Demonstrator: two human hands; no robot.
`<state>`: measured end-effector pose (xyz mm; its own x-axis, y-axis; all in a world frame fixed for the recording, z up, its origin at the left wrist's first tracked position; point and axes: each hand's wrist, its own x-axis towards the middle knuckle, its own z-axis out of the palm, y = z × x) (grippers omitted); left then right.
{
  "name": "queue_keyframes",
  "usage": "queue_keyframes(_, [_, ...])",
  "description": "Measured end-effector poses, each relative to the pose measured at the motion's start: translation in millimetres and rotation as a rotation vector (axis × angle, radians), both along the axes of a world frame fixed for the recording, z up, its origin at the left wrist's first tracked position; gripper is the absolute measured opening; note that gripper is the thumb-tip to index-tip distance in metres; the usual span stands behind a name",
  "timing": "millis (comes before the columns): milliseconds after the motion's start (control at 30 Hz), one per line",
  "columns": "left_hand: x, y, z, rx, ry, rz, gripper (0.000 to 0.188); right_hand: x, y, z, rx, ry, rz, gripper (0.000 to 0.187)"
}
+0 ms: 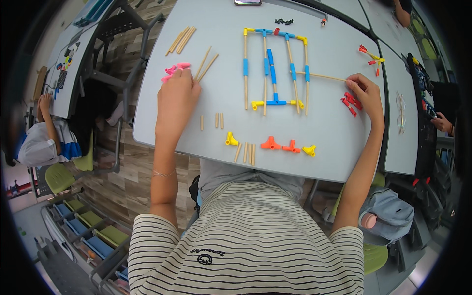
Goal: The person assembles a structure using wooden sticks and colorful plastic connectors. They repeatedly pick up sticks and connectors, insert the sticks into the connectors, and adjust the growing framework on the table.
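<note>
My left hand (178, 101) is at the table's left, its fingers curled down on a small group of pink plastic connectors (184, 65); its fingertips are mostly hidden. Beside it lie two long wooden sticks (208, 67). My right hand (365, 93) pinches the right end of a long wooden stick (324, 75). This stick runs left to a blue sleeve on the right side of a frame of sticks, blue joints (276, 103) and yellow corner connectors (249, 30). Just below my right hand sit several red connectors (351, 102).
Long sticks (181, 40) lie at the upper left. Short sticks (219, 120), yellow connectors (231, 138) and orange connectors (270, 143) line the near side. Black pieces (283, 21) and a phone (248, 2) are at the far edge. A person (49, 132) sits at another table left.
</note>
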<state>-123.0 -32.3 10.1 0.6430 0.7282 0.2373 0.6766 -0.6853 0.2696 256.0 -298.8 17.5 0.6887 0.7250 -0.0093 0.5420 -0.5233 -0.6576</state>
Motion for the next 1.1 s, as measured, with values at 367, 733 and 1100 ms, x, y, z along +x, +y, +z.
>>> queue_keyframes(367, [-8, 20, 35, -0.942, -0.633, -0.201, 0.023, 2, -1, -3, 0.001, 0.044, -0.022, 0.018])
queue_keyframes(733, [99, -15, 47, -1.132, -0.6, -0.682, 0.023, 11, -6, -3, 0.122, 0.206, 0.058, 0.019])
queue_keyframes(1100, [276, -53, 23, -0.581, -0.059, -0.812, 0.022, 23, -19, 1, 0.297, 0.601, 0.048, 0.034])
